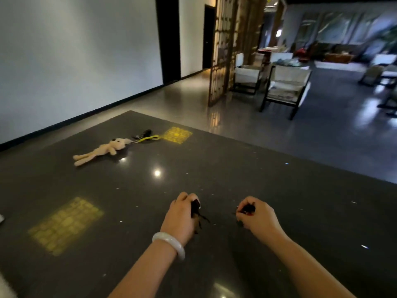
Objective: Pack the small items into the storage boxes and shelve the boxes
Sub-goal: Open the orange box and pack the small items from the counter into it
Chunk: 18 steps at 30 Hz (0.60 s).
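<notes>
At about ten o'clock on the dark table (236, 168) lies a plush rabbit (97, 149) with a yellow strap (150, 138) and a small black item (144, 133) just beyond its head, well apart from both hands and easily left behind, since no storage box is in view. The left hand (180, 216), at six o'clock, has its fingers curled round a small black object with loose strands (196, 208) hanging from it, which could snag or slip. The right hand (255, 216), toward five o'clock, pinches another small dark item (249, 208) too blurred to identify, likely to drop if carried that loosely.

Head cam, down-fwd (close) over table (236, 168)
</notes>
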Motion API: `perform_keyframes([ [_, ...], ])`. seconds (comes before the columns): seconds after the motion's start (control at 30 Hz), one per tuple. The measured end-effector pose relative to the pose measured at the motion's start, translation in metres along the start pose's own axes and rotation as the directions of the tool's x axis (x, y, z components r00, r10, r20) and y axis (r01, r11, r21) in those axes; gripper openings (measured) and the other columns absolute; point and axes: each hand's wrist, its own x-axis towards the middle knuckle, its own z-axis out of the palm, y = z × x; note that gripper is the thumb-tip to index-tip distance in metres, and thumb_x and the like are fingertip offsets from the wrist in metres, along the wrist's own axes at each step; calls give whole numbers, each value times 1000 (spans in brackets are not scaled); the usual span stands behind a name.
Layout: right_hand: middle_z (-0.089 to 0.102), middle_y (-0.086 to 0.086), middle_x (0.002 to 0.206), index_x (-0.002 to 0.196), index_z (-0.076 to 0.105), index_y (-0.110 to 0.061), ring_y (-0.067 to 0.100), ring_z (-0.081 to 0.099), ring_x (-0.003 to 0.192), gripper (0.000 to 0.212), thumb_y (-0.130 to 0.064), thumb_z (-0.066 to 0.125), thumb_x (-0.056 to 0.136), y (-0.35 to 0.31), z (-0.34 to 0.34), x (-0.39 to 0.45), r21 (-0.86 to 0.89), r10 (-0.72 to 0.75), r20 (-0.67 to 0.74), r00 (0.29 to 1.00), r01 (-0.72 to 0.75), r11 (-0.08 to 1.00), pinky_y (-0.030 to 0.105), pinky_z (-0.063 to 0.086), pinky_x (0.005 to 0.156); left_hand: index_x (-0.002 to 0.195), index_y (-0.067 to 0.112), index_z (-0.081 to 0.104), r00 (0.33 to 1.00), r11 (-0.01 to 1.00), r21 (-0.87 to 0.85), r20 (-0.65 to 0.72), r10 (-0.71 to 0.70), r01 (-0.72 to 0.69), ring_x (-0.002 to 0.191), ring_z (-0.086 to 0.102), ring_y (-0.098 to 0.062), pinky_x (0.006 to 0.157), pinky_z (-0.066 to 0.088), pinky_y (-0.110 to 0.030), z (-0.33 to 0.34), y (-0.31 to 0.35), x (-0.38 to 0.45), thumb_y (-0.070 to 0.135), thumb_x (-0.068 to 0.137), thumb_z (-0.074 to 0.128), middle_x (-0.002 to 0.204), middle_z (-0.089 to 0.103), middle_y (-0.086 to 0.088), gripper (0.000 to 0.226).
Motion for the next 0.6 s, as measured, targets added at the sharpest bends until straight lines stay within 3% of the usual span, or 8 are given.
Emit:
perform_keyframes([
  [0.2, 67, -5, 87, 82, 63, -25, 9, 67, 75, 16, -13, 72, 82, 38, -120, -55, 152, 89, -178, 980, -62, 986, 15, 52, 52, 81, 40, 50, 983, 967, -185, 12, 182, -177, 85, 53, -1, 75, 37, -1, 40, 121, -11, 4, 85, 62, 98, 46, 12, 39],
  [0.33, 68, -4, 87, 84, 63, -24, 4, 68, 72, 14, -12, 71, 82, 59, -195, -100, 162, 84, -281, 956, -39, 986, 13, 51, 52, 81, 46, 46, 946, 919, -244, 17, 323, -309, 87, 53, 1, 76, 41, -4, 61, 201, -28, 8, 87, 60, 99, 43, 17, 41],
  [0.6, 69, -9, 79, 85, 63, -27, -7, 64, 67, 15, -16, 71, 81, 103, -311, -201, 34, 44, -463, 886, -32, 999, 8, 47, 50, 91, 36, 53, 816, 747, -366, -63, 575, -555, 97, 51, 6, 79, 43, -3, 83, 339, -72, 8, 87, 63, 103, 46, 17, 30],
])
